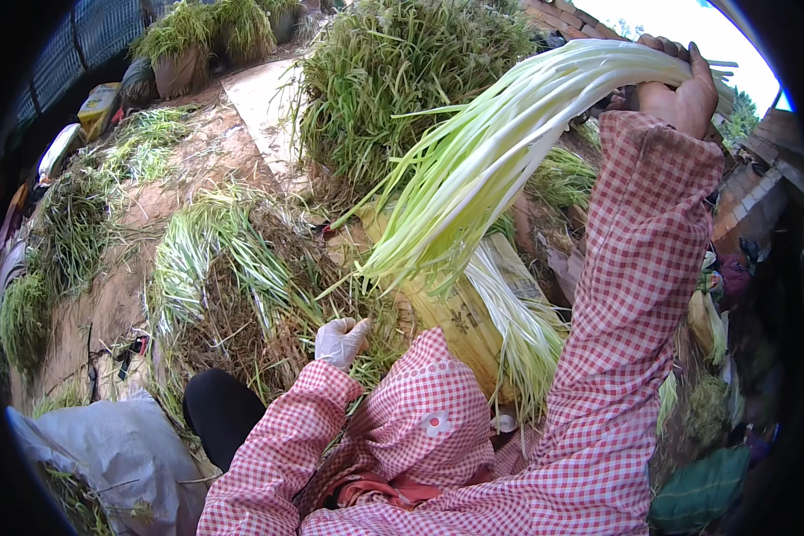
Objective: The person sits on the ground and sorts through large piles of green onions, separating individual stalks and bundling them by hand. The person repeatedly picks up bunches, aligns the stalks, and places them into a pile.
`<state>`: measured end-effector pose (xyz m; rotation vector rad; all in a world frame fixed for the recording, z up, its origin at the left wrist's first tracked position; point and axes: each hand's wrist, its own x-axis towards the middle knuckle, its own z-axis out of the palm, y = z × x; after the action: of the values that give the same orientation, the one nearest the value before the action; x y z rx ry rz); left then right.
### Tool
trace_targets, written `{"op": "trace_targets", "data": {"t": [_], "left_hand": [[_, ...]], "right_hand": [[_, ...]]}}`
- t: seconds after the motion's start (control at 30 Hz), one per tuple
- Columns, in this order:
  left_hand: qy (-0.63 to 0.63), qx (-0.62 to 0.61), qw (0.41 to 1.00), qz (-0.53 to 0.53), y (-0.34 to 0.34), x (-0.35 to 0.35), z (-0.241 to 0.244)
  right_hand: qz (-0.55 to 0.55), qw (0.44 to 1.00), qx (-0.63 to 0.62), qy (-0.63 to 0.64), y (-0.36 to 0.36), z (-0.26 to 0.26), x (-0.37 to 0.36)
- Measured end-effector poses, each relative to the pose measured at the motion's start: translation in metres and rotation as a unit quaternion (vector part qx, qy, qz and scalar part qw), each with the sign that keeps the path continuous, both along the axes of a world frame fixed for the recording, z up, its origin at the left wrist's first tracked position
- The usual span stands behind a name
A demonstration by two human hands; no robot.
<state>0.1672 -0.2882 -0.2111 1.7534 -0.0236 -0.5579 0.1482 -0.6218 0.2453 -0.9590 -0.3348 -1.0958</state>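
My right hand (687, 94) is raised at the upper right, bare, and closed around the pale stalks of a bunch of long leafy greens (509, 154), whose yellow-green tips hang down to the left. At the middle, low down, my left hand (342, 343) wears a thin whitish glove, with fingers curled beside a heap of green stalks with brown roots (241, 288); whether it grips anything I cannot tell. A second bunch of pale stalks (516, 321) lies on a yellow woven sack (449, 315) in front of me.
A large pile of leafy greens (402, 87) stands at the top middle. More greens (74, 214) lie along the left on bare ground. At the lower left is a whitish woven sack (120, 442). Bricks (750, 201) show at the right, with a green striped cloth (703, 486) below.
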Motion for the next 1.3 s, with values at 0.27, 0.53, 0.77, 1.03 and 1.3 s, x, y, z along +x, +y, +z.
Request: {"op": "trace_targets", "data": {"t": [0.27,0.53,0.77,1.03,1.3], "left_hand": [[-0.068,0.125,0.988,-0.068,0.022,-0.001,0.012],[-0.003,-0.134,0.991,-0.024,0.011,0.001,0.003],[0.087,-0.23,0.969,0.015,0.005,0.001,0.023],[0.204,-0.336,0.919,0.033,-0.03,0.009,0.016],[0.27,-0.425,0.862,0.057,-0.063,0.012,0.034]], "right_hand": [[-0.134,0.99,0.033,0.02,0.052,-0.006,0.005],[-0.107,0.992,0.072,0.016,0.043,-0.003,0.011],[-0.104,0.993,0.002,0.052,0.029,-0.002,0.007],[-0.081,0.996,-0.004,0.04,0.023,0.0,0.013],[-0.084,0.994,-0.021,0.073,0.025,-0.002,0.009]]}}
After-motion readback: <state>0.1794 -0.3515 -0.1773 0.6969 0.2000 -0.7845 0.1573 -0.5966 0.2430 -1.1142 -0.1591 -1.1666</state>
